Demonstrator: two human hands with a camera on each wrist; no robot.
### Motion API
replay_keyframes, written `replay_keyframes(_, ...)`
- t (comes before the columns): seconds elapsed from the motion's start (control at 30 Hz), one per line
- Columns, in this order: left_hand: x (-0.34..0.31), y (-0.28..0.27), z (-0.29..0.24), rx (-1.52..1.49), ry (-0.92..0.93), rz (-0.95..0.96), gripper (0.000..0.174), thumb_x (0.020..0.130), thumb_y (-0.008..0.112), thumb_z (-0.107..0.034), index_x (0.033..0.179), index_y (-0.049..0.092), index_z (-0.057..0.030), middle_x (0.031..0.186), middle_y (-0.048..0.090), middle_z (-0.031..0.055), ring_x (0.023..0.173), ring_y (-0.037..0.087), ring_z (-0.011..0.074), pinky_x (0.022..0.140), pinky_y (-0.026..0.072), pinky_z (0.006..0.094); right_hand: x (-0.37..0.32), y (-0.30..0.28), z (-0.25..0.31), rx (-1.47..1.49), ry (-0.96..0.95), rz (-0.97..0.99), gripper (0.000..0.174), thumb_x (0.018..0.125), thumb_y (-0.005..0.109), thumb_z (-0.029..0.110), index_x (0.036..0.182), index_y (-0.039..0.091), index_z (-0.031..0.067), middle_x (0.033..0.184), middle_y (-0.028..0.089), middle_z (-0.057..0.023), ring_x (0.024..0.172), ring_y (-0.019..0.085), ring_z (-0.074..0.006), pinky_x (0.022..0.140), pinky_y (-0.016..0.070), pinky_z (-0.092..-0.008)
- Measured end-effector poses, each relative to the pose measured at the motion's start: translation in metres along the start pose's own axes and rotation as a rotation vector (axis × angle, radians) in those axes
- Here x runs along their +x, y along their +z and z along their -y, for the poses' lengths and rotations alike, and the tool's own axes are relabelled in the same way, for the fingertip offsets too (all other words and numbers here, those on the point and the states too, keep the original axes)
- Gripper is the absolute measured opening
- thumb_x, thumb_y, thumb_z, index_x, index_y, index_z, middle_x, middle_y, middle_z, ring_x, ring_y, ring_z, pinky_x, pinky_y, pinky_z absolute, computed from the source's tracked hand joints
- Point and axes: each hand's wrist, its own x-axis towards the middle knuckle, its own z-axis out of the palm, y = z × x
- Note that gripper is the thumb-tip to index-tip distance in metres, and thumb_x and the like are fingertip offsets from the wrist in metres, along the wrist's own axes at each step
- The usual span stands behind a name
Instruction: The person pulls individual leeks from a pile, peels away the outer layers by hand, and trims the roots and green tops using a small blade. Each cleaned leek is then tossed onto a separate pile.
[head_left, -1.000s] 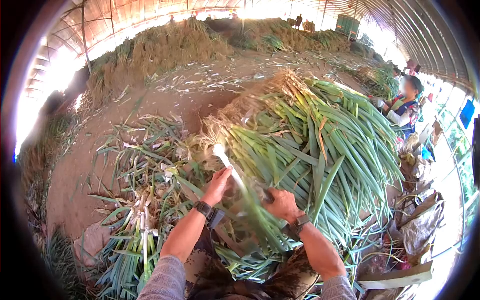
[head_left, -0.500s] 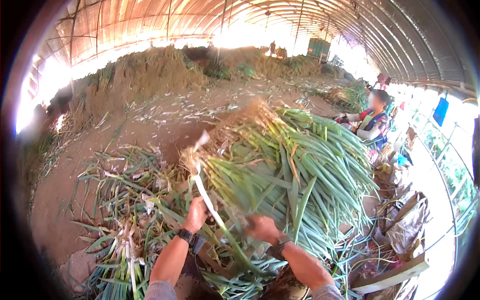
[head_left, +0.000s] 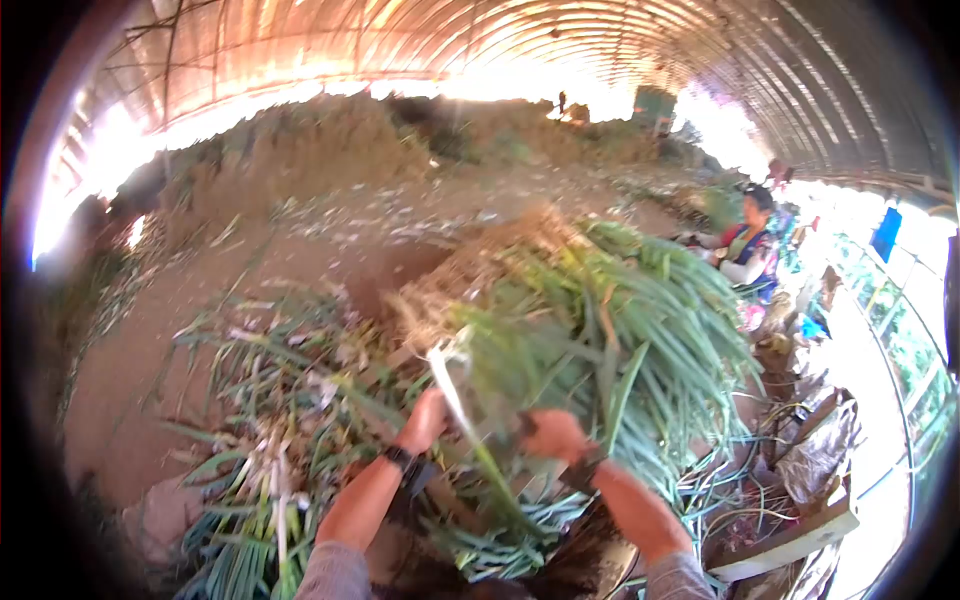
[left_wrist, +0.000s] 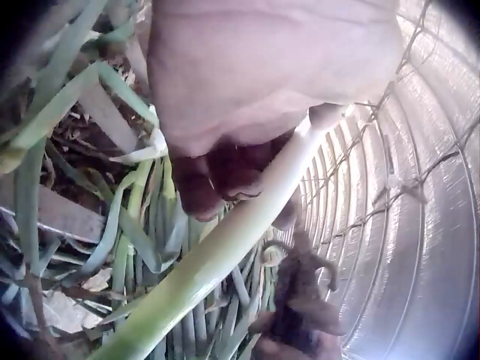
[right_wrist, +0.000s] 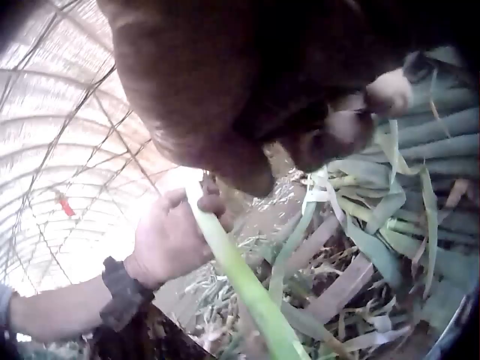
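A long leek with a white stalk (head_left: 447, 388) slants between the two hands, its lower end green. My left hand (head_left: 425, 418) grips it below the root end; in the left wrist view the fingers of the left hand (left_wrist: 255, 82) curl by the pale stalk (left_wrist: 225, 244). Right of the stalk, my right hand (head_left: 558, 436) is curled round a small dark object (head_left: 526, 424), whose shape is blurred. The right wrist view has the right hand (right_wrist: 202, 82) dark in the foreground, above the green stalk (right_wrist: 251, 292) that the left hand (right_wrist: 169, 236) holds.
A large heap of leeks (head_left: 650, 330) lies beyond the right hand. Loose leaves and a bundle of leeks (head_left: 250, 530) are at the left. A seated person (head_left: 748, 245) is at the right, behind a wooden board (head_left: 785, 545) and crumpled sacks (head_left: 820, 445).
The head view has shifted. My left hand still grips the leek; loose leaves blurred beside the right hand a second ago no longer show there, and the pale scrap near the roots is gone.
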Motion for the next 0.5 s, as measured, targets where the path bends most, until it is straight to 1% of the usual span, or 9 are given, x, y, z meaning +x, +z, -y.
replay_keyframes(0.03,-0.001,-0.005,0.001,-0.064,-0.023,-0.019,0.051,0.095,0.035,-0.046,0.092,0.063,-0.0028,0.08,0.065,0.0119,0.067,0.056,0.0218,0.058,0.0457,0.0361,-0.009,-0.025,0.018,0.003,-0.002,0.071,0.038,0.079,0.059,0.039,0.1,0.068,0.0087,0.087,0.069,-0.0207,0.085,0.067,-0.0391,0.076,0.053,-0.0492)
replay_keyframes(0.1,-0.015,0.008,-0.01,-0.083,0.031,-0.056,0.053,0.092,0.038,-0.049,0.102,0.062,-0.0028,0.089,0.066,0.0128,0.071,0.055,0.0223,0.063,0.0451,0.0362,-0.017,-0.037,0.028,0.009,-0.076,-0.03,0.037,0.079,0.06,0.039,0.099,0.068,0.008,0.084,0.068,-0.0203,0.082,0.067,-0.0387,0.075,0.0531,-0.0489)
replay_keyframes(0.17,-0.019,0.003,-0.009,-0.108,-0.021,-0.012,0.054,0.091,0.039,-0.051,0.104,0.061,-0.0038,0.094,0.067,0.0126,0.071,0.055,0.0221,0.062,0.0443,0.0363,-0.024,-0.041,0.039,0.081,-0.106,-0.172,0.037,0.079,0.06,0.038,0.1,0.068,0.0078,0.084,0.069,-0.0194,0.082,0.067,-0.0389,0.075,0.0531,-0.0484)
replay_keyframes(0.23,-0.018,0.001,-0.01,-0.054,-0.003,0.025,0.053,0.092,0.037,-0.052,0.102,0.061,-0.0056,0.093,0.067,0.0113,0.07,0.053,0.0204,0.062,0.0436,0.0357,-0.02,-0.044,0.041,0.051,-0.101,-0.139,0.039,0.078,0.062,0.037,0.101,0.067,0.0069,0.087,0.069,-0.02,0.085,0.066,-0.0392,0.076,0.0527,-0.0489)
replay_keyframes(0.3,-0.022,0.01,-0.02,-0.015,0.073,-0.064,0.054,0.092,0.036,-0.054,0.097,0.061,-0.007,0.09,0.066,0.0091,0.069,0.051,0.0186,0.062,0.0434,0.0345,-0.017,-0.049,0.039,-0.029,-0.037,0.045,0.041,0.077,0.062,0.038,0.101,0.068,0.0062,0.089,0.069,-0.0216,0.088,0.066,-0.0397,0.078,0.0523,-0.0494)
replay_keyframes(0.37,-0.032,0.023,-0.042,0.086,0.15,-0.157,0.056,0.093,0.035,-0.058,0.097,0.061,-0.0089,0.086,0.066,0.0054,0.066,0.048,0.0159,0.062,0.0433,0.0329,-0.015,-0.048,0.024,-0.062,-0.035,0.101,0.04,0.076,0.062,0.039,0.1,0.069,0.0075,0.092,0.069,-0.0215,0.09,0.065,-0.04,0.08,0.0513,-0.0499)
replay_keyframes(0.4,-0.02,0.0,-0.042,0.018,0.172,-0.214,0.052,0.097,0.037,-0.055,0.098,0.061,-0.0097,0.085,0.066,0.0042,0.069,0.052,0.0147,0.061,0.0442,0.032,-0.016,-0.05,0.021,-0.033,0.001,0.161,0.042,0.076,0.064,0.04,0.103,0.068,0.0068,0.094,0.068,-0.0209,0.092,0.064,-0.0408,0.081,0.05,-0.0501)
replay_keyframes(0.43,-0.026,0.005,-0.06,-0.003,0.314,-0.319,0.045,0.1,0.043,-0.05,0.097,0.061,-0.0096,0.084,0.065,0.0037,0.072,0.057,0.0147,0.061,0.0461,0.032,-0.018,-0.05,0.02,-0.003,0.03,0.228,0.045,0.076,0.066,0.04,0.105,0.067,0.006,0.097,0.068,-0.0204,0.095,0.063,-0.0415,0.083,0.0487,-0.0504)
replay_keyframes(0.5,-0.017,-0.044,-0.091,0.177,0.43,-0.578,0.04,0.1,0.051,-0.048,0.096,0.061,-0.0095,0.084,0.065,0.0032,0.072,0.06,0.0154,0.065,0.0496,0.0317,-0.025,-0.048,0.011,0.006,0.028,0.258,0.046,0.076,0.066,0.041,0.107,0.068,0.0071,0.099,0.068,-0.019,0.095,0.063,-0.0412,0.083,0.0489,-0.0495)
